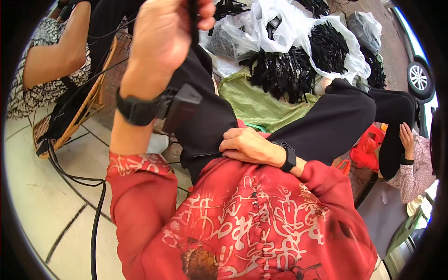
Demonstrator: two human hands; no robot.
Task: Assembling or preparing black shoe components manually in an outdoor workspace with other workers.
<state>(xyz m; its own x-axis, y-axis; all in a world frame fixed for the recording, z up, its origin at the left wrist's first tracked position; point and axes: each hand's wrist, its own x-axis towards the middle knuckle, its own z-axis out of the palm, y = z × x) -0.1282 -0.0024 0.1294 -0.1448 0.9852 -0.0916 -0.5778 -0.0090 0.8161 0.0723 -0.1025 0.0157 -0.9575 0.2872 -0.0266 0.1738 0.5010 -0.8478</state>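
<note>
My left hand (163,32) is raised at the top left, its fingers curled around a narrow black strap (193,21) that runs out of the picture. A black band with a blocky device (182,107) sits on that wrist. My right hand (249,143) lies in my lap at the hem of my red shirt, fingers bent and pressed together; whatever is under them is hidden. Its wrist carries a black band too. Beyond my knees, black straps with buckles (282,70) are heaped on a green woven sack (247,100).
White plastic bags (275,28) with more black straps (329,46) stand at the back. To the left is a wicker chair (88,105) beside another person's arm (56,58); black cables (97,219) hang there. A second person's hand (407,140) rests on a knee at right, near red plastic (368,147).
</note>
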